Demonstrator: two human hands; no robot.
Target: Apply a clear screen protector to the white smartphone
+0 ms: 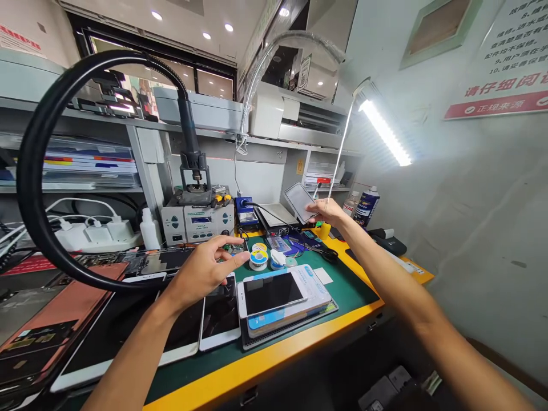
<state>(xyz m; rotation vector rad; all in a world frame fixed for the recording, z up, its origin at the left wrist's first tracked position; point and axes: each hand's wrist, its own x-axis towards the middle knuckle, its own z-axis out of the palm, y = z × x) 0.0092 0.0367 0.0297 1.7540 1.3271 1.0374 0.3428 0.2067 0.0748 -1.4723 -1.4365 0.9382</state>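
Note:
My right hand (326,211) pinches a thin, see-through phone screen protector (298,201) with a dark border by its lower right edge. It is raised over the back of the bench, tilted. My left hand (209,264) hovers left of the solder spools (258,260), thumb and fingers apart with nothing visible between them. Below and between the hands, a white-framed phone (274,294) lies screen up on a blue and white box (314,285). Another white-framed phone (220,314) lies flat beside the box, partly behind my left hand.
A black flexible hose (32,171) loops at left around a rework station (194,220). White-framed tablets (180,337) and a pink device shell (85,302) cover the left side. A lit lamp (385,131) hangs at right above a spray can (367,204). The green mat (355,294) has a yellow edge.

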